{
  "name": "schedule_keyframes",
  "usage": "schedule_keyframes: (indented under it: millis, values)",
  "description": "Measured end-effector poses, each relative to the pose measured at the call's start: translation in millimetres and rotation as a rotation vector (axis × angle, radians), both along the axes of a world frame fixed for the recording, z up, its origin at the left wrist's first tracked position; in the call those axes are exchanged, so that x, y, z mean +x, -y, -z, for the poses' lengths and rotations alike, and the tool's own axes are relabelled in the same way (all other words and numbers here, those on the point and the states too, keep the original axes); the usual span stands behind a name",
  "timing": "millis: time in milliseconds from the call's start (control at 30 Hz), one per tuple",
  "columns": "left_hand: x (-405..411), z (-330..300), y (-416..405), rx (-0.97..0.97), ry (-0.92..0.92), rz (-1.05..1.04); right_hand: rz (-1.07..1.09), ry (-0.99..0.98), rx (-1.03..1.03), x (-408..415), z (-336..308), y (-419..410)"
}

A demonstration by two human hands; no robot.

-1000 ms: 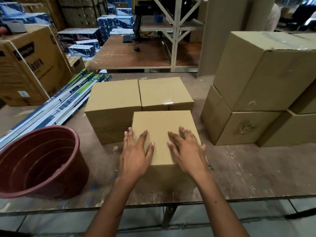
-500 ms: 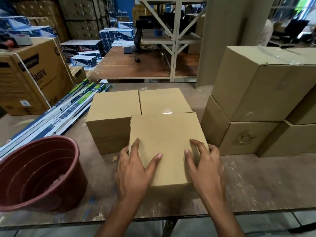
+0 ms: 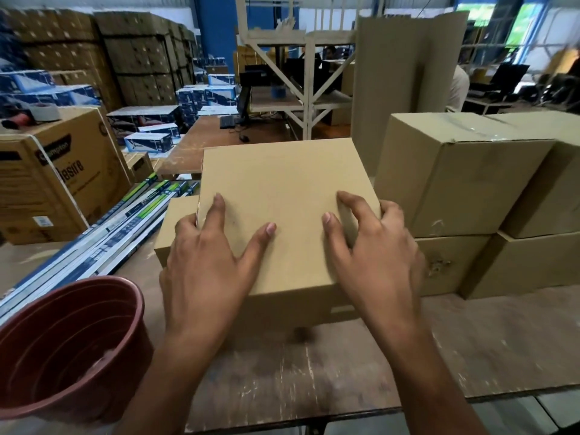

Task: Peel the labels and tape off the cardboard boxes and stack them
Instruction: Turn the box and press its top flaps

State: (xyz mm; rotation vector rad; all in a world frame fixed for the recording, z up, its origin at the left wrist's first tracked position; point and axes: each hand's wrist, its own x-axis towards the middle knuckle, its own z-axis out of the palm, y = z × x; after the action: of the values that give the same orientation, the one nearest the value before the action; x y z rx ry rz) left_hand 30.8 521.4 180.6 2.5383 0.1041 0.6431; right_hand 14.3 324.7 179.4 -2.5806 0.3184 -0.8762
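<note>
Now | box (image 3: 282, 196) between left hand (image 3: 204, 265) | right hand (image 3: 373, 255)

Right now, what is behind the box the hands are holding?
Behind the held box, only a corner of another cardboard box shows at its left, by the left hand. The rest behind it is covered.

Both my arms reach forward; left hand (image 3: 204, 262) wraps its fingers over the box's (image 3: 282, 196) left edge, right hand (image 3: 373, 255) curls round the right edge, thumbs on top.
</note>
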Motion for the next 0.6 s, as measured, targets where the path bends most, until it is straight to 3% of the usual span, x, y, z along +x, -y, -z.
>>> schedule_keyframes:
  millis: [433, 600]
  values:
    - [42.9, -24.2, -5.7, 0.022, 0.143, -0.014, -0.038, 0.110, -0.064, 48.9, -25.1, -3.5]
    - [63.3, -31.9, -8.8, 0.003, 0.250, -0.032, -0.080, 0.264, -0.027, 77.9, -31.5, -3.4]
